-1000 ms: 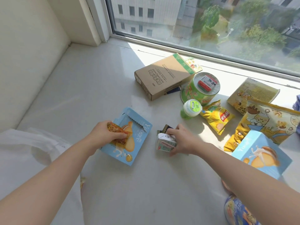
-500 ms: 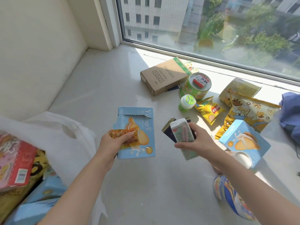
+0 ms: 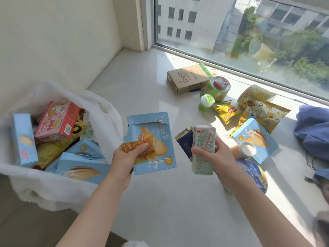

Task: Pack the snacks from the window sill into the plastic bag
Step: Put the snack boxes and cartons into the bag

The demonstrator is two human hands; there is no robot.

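My left hand [image 3: 125,157] grips an orange snack packet [image 3: 132,147] together with a flat light-blue cake box [image 3: 154,139], both lifted off the sill. My right hand [image 3: 213,157] holds a pale green drink carton [image 3: 203,148] with a straw, plus a dark navy packet [image 3: 186,145] behind it. The white plastic bag [image 3: 105,111] stands open at the left, holding several blue boxes, a pink box and yellow packets.
On the white window sill [image 3: 142,90] lie a brown cardboard box [image 3: 188,77], a green tub [image 3: 218,88], a small green bottle [image 3: 205,102], yellow snack bags [image 3: 225,111], another blue cake box [image 3: 254,138], a blue round container [image 3: 252,173] and blue cloth [image 3: 313,131].
Both hands lifted their items off the sill and came toward me and left. The view turned left, bringing the open bag and its contents into sight.
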